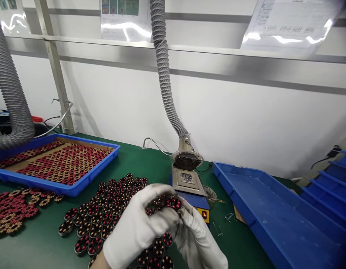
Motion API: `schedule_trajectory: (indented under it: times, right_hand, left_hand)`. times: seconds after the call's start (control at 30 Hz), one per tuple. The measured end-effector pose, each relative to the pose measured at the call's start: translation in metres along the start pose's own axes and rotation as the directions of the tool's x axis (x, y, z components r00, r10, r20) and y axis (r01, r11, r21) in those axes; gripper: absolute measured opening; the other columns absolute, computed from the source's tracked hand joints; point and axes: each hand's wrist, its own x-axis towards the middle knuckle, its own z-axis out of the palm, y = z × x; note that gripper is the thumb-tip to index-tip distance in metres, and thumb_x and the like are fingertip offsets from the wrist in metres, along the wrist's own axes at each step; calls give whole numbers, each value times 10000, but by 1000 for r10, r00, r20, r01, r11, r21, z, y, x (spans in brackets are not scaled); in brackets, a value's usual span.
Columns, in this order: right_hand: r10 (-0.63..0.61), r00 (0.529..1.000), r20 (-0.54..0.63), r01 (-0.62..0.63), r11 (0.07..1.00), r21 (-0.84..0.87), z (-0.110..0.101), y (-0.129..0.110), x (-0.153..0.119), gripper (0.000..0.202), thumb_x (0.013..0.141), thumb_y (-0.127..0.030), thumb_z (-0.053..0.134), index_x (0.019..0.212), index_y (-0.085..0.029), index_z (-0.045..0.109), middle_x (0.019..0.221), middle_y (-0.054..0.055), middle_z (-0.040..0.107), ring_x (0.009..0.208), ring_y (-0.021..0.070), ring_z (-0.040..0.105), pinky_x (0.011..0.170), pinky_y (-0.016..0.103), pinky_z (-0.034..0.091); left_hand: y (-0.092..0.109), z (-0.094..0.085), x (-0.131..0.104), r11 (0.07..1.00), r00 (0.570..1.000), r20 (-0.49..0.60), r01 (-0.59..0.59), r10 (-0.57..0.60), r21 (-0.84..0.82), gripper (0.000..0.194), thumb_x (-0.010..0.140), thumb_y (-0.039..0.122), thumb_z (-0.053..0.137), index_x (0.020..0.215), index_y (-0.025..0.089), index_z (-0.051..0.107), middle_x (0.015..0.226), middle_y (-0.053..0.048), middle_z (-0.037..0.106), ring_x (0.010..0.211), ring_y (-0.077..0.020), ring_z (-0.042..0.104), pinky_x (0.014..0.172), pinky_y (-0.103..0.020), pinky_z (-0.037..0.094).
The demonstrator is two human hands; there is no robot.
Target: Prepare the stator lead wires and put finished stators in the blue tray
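Between cloth-gloved fingers | round red-black part | ribbed hose behind

A white wall is being crossed by a metal rail; light is being reflected by plastic sleeves above a green tabletop.

Passage over green bench beyond black rings; device, 1 grey hose block centre.

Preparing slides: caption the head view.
Gloved left hand and right hand hold a red-studded part above a green bench.
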Motion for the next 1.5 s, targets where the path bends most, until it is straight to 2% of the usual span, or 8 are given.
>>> schedule_trajectory:
  times: [0.27, 0.43, 0.53, 0.77, 0.93, 1.17, 1.33, 1.5]
  right_hand:
    - [125, 992, 25, -128, 979, 158, -7, -1, 2, 319, 619, -266, 763, 919, -197, 679, 890, 43, 712, 760, 154, 646, 735, 285, 503]
    - [147, 976, 161, -192, 929, 316, -10, -3, 1, 222, 689, -321, 705, 884, -219, 679, 904, 22, 703, 728, 120, 621, 612, 222, 493]
    - [169, 976, 140, -205, 930, 306, -14, 1, 3, 207, 704, -303, 695, 897, -232, 675, 836, -7, 698, 640, 84, 597, 614, 209, 490]
    - [125, 990, 62, -130, 989, 72, -20, 9, 14, 363, 527, -280, 812, 851, -171, 690, 879, 64, 716, 780, 182, 655, 807, 336, 490]
    - [47, 998, 32, -50, 993, 103, -18, 13, 13, 298, 618, -266, 762, 897, -216, 671, 917, 46, 708, 772, 170, 654, 793, 349, 502]
    - [33, 997, -67, -34, 999, -11, -31, 20, 25, 387, 507, -240, 822, 862, -185, 677, 929, 64, 706, 875, 197, 647, 851, 335, 478]
    - [11, 998, -65, -7, 997, 71, -10, 14, 15, 306, 586, -242, 782, 866, -226, 660, 861, 17, 701, 795, 164, 649, 845, 350, 477]
    - [104, 994, -23, -102, 989, 103, -15, 9, 14, 331, 524, -303, 811, 814, -200, 689, 821, 33, 717, 720, 153, 643, 753, 308, 508]
  left_hand:
    - [-7, -3, -1, 992, 982, -189, 2, -25, -124, 243, 703, 60, 491, 783, 211, 664, 870, -1, 658, 798, -131, 608, 722, -165, 489]
    - [-7, -1, -1, 989, 994, 84, -87, 77, 123, 468, 634, 73, 673, 1055, 263, 599, 1129, -22, 575, 1044, -193, 521, 937, -267, 410]
    - [-13, 0, 0, 983, 982, 107, -165, 157, 74, 319, 695, 116, 646, 987, 245, 642, 1062, -44, 612, 990, -206, 551, 895, -288, 444]
    - [-12, -4, -2, 974, 978, -207, -10, -38, -228, 140, 744, 138, 554, 783, 198, 674, 861, -33, 668, 871, -175, 603, 761, -198, 487]
    - [-8, 2, 4, 923, 983, 77, 182, -166, -339, 218, 622, 74, 605, 794, 167, 699, 909, -61, 658, 783, -171, 620, 676, -174, 498]
    - [-11, -5, 1, 949, 963, -246, 28, -110, -313, 218, 677, 73, 557, 792, 202, 690, 857, -24, 680, 809, -149, 619, 726, -160, 487]
    - [-10, -4, 4, 968, 990, 63, 137, -126, -211, 252, 606, 50, 583, 788, 178, 702, 850, -48, 676, 816, -172, 612, 729, -185, 485]
    - [-14, -6, 3, 953, 982, -185, -16, -43, -303, 209, 641, 58, 545, 695, 203, 687, 810, -12, 670, 798, -155, 611, 716, -174, 487]
